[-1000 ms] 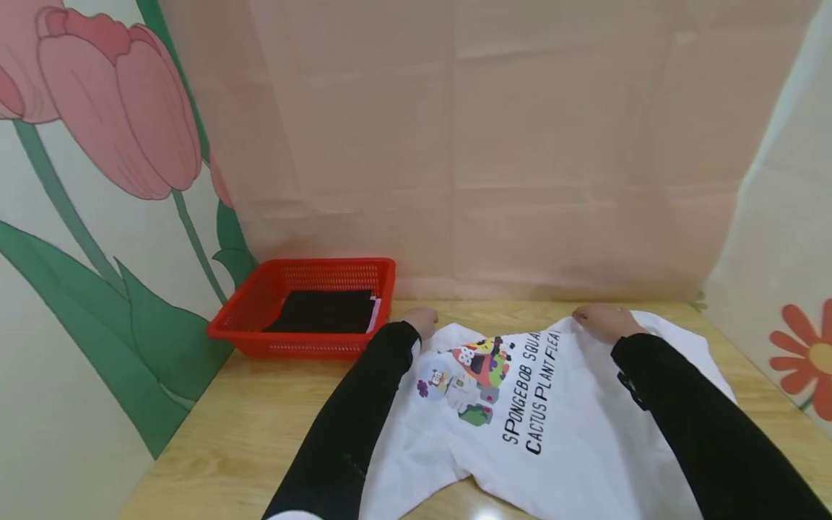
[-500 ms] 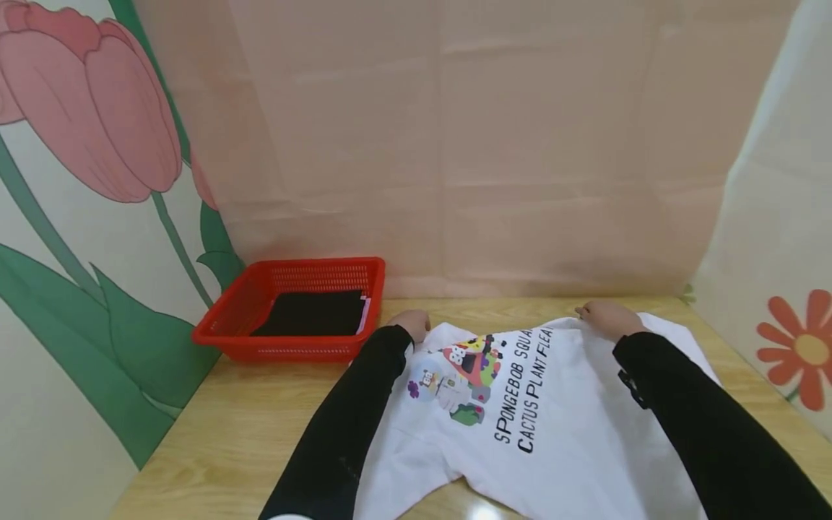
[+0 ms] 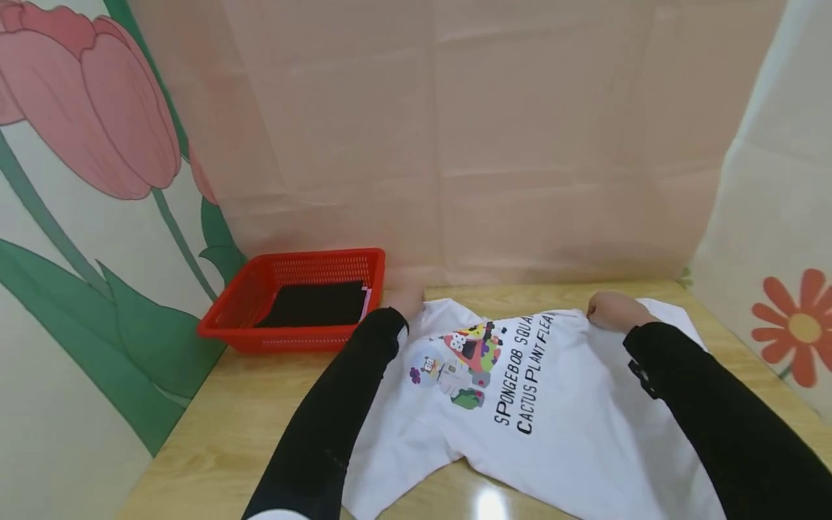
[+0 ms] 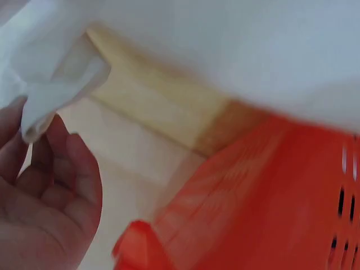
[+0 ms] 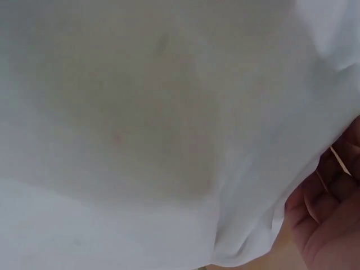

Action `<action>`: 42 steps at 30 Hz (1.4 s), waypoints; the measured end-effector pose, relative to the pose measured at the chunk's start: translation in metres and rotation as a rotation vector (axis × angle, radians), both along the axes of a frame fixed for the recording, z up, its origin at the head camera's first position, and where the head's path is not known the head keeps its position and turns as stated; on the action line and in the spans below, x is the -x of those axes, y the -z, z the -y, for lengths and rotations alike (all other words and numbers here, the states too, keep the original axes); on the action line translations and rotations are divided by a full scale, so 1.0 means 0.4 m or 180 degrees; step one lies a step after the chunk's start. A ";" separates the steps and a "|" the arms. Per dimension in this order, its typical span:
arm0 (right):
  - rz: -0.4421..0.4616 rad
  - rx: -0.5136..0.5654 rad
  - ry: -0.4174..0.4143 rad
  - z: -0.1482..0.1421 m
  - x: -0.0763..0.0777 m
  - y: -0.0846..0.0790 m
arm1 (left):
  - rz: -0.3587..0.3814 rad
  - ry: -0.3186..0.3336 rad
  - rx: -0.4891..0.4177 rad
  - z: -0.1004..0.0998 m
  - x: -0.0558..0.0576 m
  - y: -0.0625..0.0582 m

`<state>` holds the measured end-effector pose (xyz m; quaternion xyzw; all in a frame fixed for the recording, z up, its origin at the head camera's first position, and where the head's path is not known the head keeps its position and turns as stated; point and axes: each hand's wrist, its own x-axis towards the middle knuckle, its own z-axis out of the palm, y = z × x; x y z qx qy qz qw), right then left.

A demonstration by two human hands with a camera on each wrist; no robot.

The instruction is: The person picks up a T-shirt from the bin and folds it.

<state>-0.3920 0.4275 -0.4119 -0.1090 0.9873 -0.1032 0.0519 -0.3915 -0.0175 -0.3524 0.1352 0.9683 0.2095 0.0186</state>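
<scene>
A white T-shirt (image 3: 578,412) with a cartoon print and black lettering lies spread across the table, sideways to me. At its far edge, beside the red basket, my left hand (image 3: 407,302) pinches a corner of the fabric. In the left wrist view the thumb and fingers of this hand (image 4: 53,197) hold a bunched white fold, raised off the table. Farther right along the same edge, my right hand (image 3: 619,312) grips the shirt. The right wrist view has the curled fingers of that hand (image 5: 329,211) at the cloth's border, partly hidden by the fabric.
A red plastic basket (image 3: 224,332) stands at the back left, close to my left hand. Folded black cloth (image 3: 313,303) lies in it, with a pinkish edge beside it. Behind the wooden table (image 3: 260,412) hangs a beige covering (image 3: 520,144); a flowered wall flanks each side.
My left hand has moved slightly away from me and up, with the shirt corner. My right hand has shifted a little right along the far edge. The head view has turned slightly.
</scene>
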 end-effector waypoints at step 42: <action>-0.1662 0.0154 -0.0800 0.088 -0.304 -0.271 | -0.1599 0.1386 -0.0593 0.199 -0.228 -0.183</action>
